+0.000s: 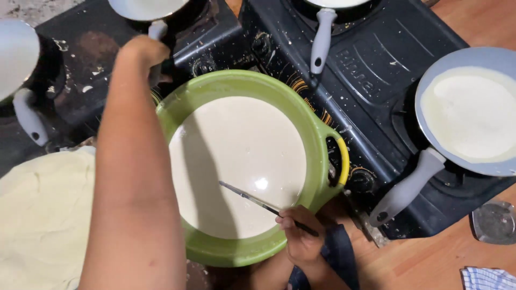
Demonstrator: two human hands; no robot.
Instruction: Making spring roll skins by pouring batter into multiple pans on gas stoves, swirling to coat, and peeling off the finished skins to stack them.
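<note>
Green bowl (317, 134) sits dead center, full of pale batter (236, 161). Right hand (302, 241) at 5 o'clock pinches a thin stick (258, 202) dipped in it. Left hand (142, 51) at 11 grips a pan handle (157, 29). Pan (473, 110) with batter at 3, 2 more up top.

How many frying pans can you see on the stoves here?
4. One pan with batter sits at the right, one pan at top centre, one pan at top left by the left hand, one pan at the far left edge. More may lie outside the view.
</note>
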